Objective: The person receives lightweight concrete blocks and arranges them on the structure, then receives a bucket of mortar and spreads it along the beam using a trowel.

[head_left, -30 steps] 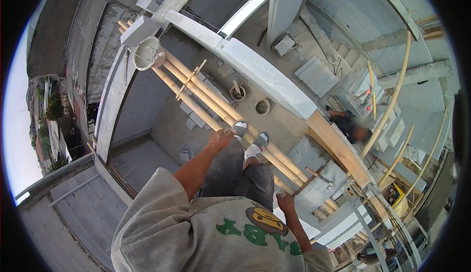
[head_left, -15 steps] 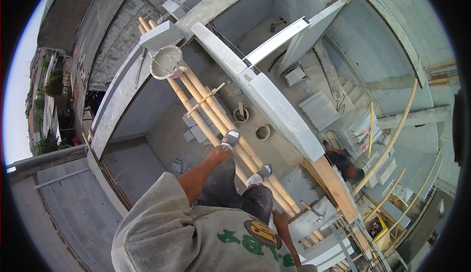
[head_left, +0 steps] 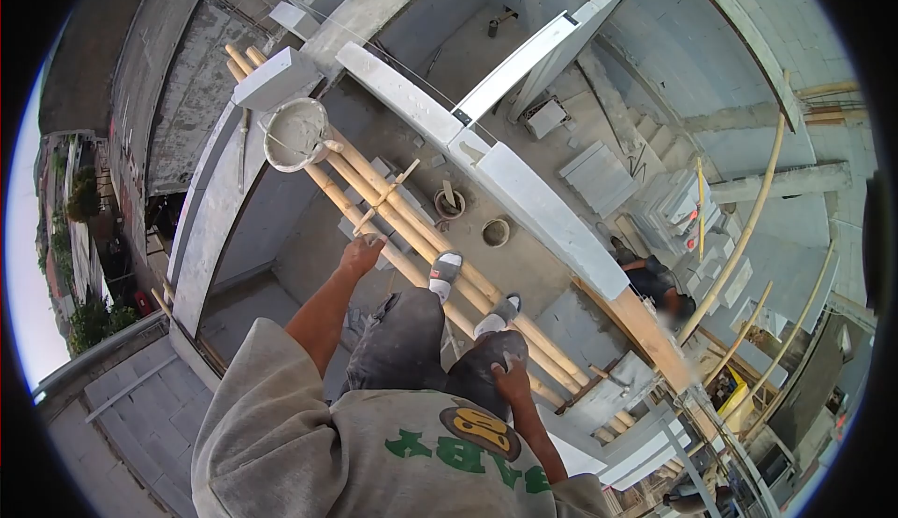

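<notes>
My left hand [head_left: 363,254] is out in front with its fingers curled in, beside the bamboo poles [head_left: 412,223]; I see nothing in it. On my right knee rests my right hand [head_left: 512,380], its fingers spread over the dark trousers [head_left: 398,350]. Both feet, in slide sandals [head_left: 446,266] and white socks, stand on the poles. At the far end of the poles is a bucket [head_left: 297,135] of grey mortar. A short bamboo crosspiece [head_left: 386,197] lies across the poles.
A white block [head_left: 277,79] sits on the wall top behind the bucket. Far below are two buckets [head_left: 449,203] on the floor. To the right runs a wall of pale blocks [head_left: 552,214]. Another person [head_left: 655,284] bends near stacked blocks [head_left: 669,209].
My left hand has moved forward and left, away from my left foot. My right hand has risen from my side onto my knee. The view has shifted slightly.
</notes>
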Tool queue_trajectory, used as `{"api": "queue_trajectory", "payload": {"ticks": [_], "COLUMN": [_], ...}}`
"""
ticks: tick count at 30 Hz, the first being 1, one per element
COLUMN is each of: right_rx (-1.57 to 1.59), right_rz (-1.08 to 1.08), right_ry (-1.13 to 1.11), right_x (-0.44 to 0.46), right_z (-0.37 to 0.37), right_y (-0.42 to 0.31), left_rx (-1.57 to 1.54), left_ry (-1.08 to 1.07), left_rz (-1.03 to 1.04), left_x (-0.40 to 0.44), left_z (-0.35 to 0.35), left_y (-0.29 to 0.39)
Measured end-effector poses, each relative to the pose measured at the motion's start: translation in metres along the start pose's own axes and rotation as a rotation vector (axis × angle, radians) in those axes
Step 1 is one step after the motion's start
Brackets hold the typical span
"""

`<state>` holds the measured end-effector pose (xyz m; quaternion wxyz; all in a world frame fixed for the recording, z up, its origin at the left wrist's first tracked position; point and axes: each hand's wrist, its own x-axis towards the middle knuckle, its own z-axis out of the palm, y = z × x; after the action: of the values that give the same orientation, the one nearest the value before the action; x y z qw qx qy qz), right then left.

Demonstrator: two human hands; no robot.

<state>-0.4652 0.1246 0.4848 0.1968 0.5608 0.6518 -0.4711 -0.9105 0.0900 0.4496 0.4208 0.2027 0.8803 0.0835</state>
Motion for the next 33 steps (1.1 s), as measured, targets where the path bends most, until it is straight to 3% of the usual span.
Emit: {"api": "queue_trajectory", "payload": {"ticks": [5, 7, 13, 15, 18, 21, 22, 26, 27, 29, 33], "right_rx": [0.023, 0.227, 0.175, 0.24, 0.067, 0.136, 0.035, 0.023, -0.008, -0.041, -0.049], "right_rz": [-0.129, 0.032, 0.167, 0.272, 0.267, 0.265, 0.334, 0.247, 0.228, 0.219, 0.21], "right_ry": [-0.011, -0.185, 0.153, 0.099, 0.158, 0.222, 0.173, 0.215, 0.201, 0.199, 0.163], "right_x": [-0.003, 0.003, 0.054, 0.064, 0.059, 0.085, 0.091, 0.13, 0.141, 0.162, 0.205], "right_z": [0.013, -0.006, -0.017, -0.025, -0.05, -0.045, -0.055, -0.066, -0.066, -0.06, -0.031], "right_y": [-0.007, -0.009, 0.1, 0.137, 0.137, 0.16, 0.143, 0.054, 0.028, -0.023, -0.139], "left_rx": [-0.039, -0.095, -0.116, -0.115, -0.123, -0.133, -0.118, -0.194, -0.198, -0.133, -0.107], "left_ry": [-0.072, -0.167, -0.086, -0.038, 0.049, 0.164, 0.182, 0.308, 0.307, 0.533, 0.55], "left_rz": [0.029, 0.036, 0.04, 0.041, -0.067, -0.065, -0.075, -0.043, -0.038, -0.098, -0.192], "left_x": [-0.023, -0.038, -0.063, -0.061, -0.048, -0.025, -0.022, 0.002, 0.019, 0.063, 0.161], "left_z": [0.006, 0.016, 0.039, 0.033, 0.014, -0.009, -0.024, -0.071, -0.076, -0.081, -0.128], "left_y": [0.033, 0.043, 0.039, 0.038, 0.019, -0.005, -0.006, -0.026, -0.045, -0.086, -0.122]}}
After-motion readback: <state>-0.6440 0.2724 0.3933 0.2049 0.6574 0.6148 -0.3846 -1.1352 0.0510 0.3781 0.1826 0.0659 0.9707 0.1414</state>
